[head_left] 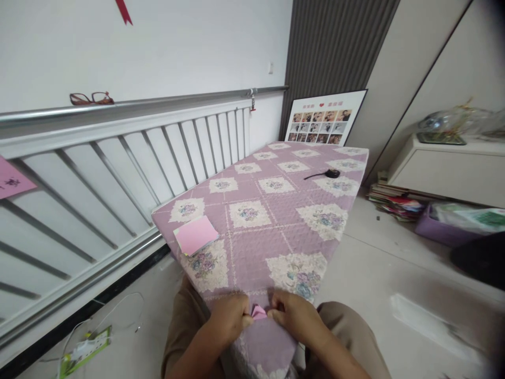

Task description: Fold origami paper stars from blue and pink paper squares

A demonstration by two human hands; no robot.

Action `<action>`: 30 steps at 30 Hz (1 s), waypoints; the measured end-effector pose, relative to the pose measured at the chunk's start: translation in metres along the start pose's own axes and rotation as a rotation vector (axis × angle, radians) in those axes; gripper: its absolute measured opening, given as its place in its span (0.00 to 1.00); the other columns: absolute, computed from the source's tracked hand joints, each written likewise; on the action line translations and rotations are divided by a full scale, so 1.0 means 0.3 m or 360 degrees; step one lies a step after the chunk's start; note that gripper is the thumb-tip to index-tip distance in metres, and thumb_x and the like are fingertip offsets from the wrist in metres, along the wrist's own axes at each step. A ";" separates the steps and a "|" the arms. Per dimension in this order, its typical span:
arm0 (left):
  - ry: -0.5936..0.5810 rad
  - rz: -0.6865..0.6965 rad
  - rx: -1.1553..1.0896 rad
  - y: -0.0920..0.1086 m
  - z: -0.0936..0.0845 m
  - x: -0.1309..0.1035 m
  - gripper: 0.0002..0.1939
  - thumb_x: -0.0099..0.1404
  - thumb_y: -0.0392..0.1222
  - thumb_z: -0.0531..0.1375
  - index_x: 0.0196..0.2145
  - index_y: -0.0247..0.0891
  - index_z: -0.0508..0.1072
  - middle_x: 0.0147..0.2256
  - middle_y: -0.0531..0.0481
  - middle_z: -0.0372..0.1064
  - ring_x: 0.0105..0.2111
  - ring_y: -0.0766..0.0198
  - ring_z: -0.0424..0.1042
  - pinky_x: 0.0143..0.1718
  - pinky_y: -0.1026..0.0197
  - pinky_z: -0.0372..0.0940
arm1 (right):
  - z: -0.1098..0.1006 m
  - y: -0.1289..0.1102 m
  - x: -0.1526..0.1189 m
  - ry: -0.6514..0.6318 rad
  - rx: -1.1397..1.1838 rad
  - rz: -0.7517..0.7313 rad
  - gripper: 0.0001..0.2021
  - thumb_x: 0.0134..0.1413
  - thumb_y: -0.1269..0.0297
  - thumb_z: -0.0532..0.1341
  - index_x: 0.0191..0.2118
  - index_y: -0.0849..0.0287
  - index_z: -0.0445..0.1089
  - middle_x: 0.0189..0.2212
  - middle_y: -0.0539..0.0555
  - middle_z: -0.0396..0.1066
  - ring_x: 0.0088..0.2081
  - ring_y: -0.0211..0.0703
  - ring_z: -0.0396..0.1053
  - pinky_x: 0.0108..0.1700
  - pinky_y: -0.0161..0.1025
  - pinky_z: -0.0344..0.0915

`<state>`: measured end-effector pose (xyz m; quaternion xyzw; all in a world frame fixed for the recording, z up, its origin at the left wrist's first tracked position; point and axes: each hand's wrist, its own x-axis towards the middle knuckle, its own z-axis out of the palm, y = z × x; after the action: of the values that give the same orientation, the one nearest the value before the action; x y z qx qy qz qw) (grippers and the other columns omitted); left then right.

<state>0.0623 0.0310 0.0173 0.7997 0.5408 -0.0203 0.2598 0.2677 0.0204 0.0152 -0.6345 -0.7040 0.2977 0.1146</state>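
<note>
A small folded piece of pink paper [259, 312] is pinched between my two hands at the near end of the table. My left hand [232, 316] is closed on its left side, thumb and fingers together. On the opposite side, my right hand [292, 314] grips the paper the same way. Its folds form a small peak, and both ends are hidden by my fingers. Farther to the left on the tablecloth lies a stack of pink paper sheets [196, 235], with other pale colours showing at its edges.
A purple flowered cloth covers the table [252, 263]. Toward its far right lies a black round object with a strap [332, 173]. A white radiator [173, 152] borders the left, with glasses [91, 98] on the pipe above. A power strip [89, 350] lies on the floor.
</note>
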 end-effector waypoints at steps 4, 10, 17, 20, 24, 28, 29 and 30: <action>0.0106 0.0079 -0.0179 -0.012 0.020 -0.018 0.05 0.56 0.42 0.61 0.30 0.40 0.70 0.29 0.57 0.70 0.30 0.67 0.66 0.29 0.64 0.50 | 0.009 -0.003 -0.015 0.0048 0.0202 -0.0119 0.03 0.48 0.65 0.58 0.30 0.54 0.69 0.28 0.46 0.71 0.31 0.38 0.66 0.32 0.33 0.53; 0.0289 0.0124 -0.0481 -0.003 0.054 -0.029 0.03 0.57 0.39 0.60 0.31 0.39 0.70 0.30 0.57 0.69 0.31 0.67 0.66 0.32 0.65 0.53 | 0.048 -0.012 -0.054 0.0210 0.0265 -0.0356 0.02 0.48 0.68 0.58 0.28 0.55 0.68 0.28 0.47 0.70 0.32 0.38 0.66 0.36 0.34 0.55; 0.0436 0.0123 -0.0225 0.033 0.097 -0.029 0.05 0.63 0.39 0.57 0.33 0.42 0.73 0.34 0.53 0.69 0.37 0.63 0.66 0.38 0.61 0.52 | 0.095 -0.018 -0.046 0.0230 0.0074 -0.0430 0.03 0.51 0.67 0.59 0.30 0.55 0.70 0.32 0.50 0.71 0.37 0.42 0.67 0.39 0.36 0.56; 0.0450 0.0128 -0.0150 0.037 0.107 -0.035 0.06 0.65 0.40 0.56 0.34 0.43 0.74 0.36 0.52 0.69 0.39 0.62 0.66 0.39 0.59 0.52 | 0.119 -0.017 -0.036 0.0242 -0.0036 -0.0460 0.03 0.52 0.67 0.59 0.30 0.56 0.70 0.32 0.51 0.70 0.37 0.43 0.66 0.39 0.37 0.56; 0.0456 0.0168 -0.0134 0.026 0.119 -0.036 0.07 0.65 0.39 0.56 0.35 0.43 0.74 0.36 0.52 0.68 0.39 0.61 0.66 0.40 0.59 0.53 | 0.135 -0.011 -0.026 0.0240 -0.0040 -0.0541 0.04 0.53 0.67 0.59 0.29 0.57 0.70 0.30 0.52 0.70 0.35 0.42 0.66 0.38 0.38 0.56; 0.0541 0.0202 -0.0278 0.008 0.130 -0.030 0.07 0.64 0.37 0.57 0.33 0.41 0.75 0.34 0.51 0.68 0.37 0.61 0.66 0.39 0.59 0.54 | 0.130 -0.004 -0.018 0.0238 0.0207 -0.0635 0.10 0.56 0.65 0.58 0.25 0.58 0.67 0.26 0.51 0.68 0.32 0.40 0.65 0.36 0.36 0.57; 0.0573 0.0214 -0.0362 0.004 0.133 -0.028 0.06 0.63 0.36 0.57 0.32 0.40 0.74 0.33 0.50 0.68 0.36 0.62 0.66 0.38 0.60 0.55 | 0.126 -0.003 -0.018 0.0232 0.0303 -0.0649 0.11 0.57 0.64 0.57 0.24 0.58 0.67 0.26 0.51 0.67 0.32 0.40 0.65 0.35 0.36 0.58; 0.0603 0.0232 -0.0465 0.002 0.135 -0.027 0.06 0.63 0.35 0.57 0.30 0.39 0.74 0.32 0.50 0.68 0.35 0.62 0.66 0.37 0.61 0.55 | 0.121 -0.003 -0.018 0.0224 0.0401 -0.0654 0.12 0.57 0.64 0.57 0.23 0.58 0.66 0.25 0.50 0.67 0.31 0.40 0.65 0.34 0.35 0.58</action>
<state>0.0696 0.0062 -0.0148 0.7800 0.5180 0.2271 0.2676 0.2484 0.0054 -0.0121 -0.4779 -0.7659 0.3087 0.2996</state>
